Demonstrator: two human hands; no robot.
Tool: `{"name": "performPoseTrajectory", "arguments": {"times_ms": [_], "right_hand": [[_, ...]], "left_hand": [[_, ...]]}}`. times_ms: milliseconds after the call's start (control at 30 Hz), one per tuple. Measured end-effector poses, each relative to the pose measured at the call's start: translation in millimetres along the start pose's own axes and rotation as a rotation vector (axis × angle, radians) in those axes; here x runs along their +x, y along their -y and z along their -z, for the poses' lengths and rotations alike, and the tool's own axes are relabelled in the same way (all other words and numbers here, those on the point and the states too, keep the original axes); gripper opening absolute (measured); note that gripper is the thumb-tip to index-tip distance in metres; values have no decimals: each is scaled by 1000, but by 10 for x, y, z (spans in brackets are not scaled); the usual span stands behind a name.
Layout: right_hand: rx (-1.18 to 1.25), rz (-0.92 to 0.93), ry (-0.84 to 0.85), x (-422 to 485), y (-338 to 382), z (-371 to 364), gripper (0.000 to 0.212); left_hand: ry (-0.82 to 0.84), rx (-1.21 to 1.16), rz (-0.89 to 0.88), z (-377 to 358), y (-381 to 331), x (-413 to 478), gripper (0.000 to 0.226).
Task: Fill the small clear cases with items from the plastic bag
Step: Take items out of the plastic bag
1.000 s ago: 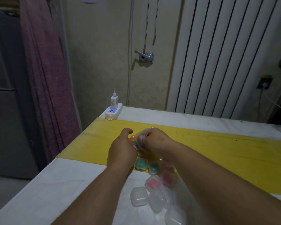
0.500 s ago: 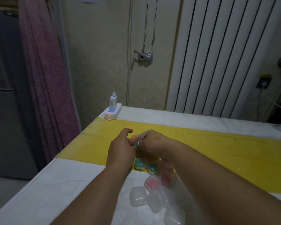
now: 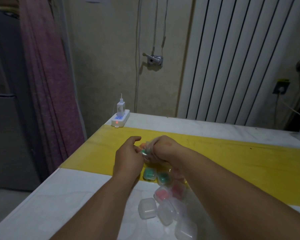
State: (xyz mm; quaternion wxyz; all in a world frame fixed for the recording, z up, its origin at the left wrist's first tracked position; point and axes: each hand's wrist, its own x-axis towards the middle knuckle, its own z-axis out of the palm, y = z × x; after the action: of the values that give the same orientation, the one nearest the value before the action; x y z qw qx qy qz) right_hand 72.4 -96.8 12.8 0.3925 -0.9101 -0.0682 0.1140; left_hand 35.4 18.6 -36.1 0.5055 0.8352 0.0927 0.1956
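While the right hand (image 3: 164, 149) grips the gathered bag (image 3: 148, 150) above the yellow strip (image 3: 232, 153), the left hand (image 3: 128, 156) sits just left of it, fingers curled at the bag's mouth, apparently pinching a green item (image 3: 143, 151). Nearer the body lie two green-filled cases (image 3: 156, 175), two pink ones (image 3: 170, 192) and several empty cases (image 3: 147, 208).
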Motion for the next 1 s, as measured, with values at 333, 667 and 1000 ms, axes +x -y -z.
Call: {"name": "performPoseTrajectory", "arguments": {"times_ms": [333,667,1000], "right_hand": [[-24,16,40,-6,0,-46,22],[2,21,-48,60,-39,-90,14],[12,19,-67,109,-74,-109,11]], "left_hand": [[12,-68,22,-8,17,23,49],[4,-125,33,-42,47,46,51],[-9,-107,59,-43,36,44,51]]}}
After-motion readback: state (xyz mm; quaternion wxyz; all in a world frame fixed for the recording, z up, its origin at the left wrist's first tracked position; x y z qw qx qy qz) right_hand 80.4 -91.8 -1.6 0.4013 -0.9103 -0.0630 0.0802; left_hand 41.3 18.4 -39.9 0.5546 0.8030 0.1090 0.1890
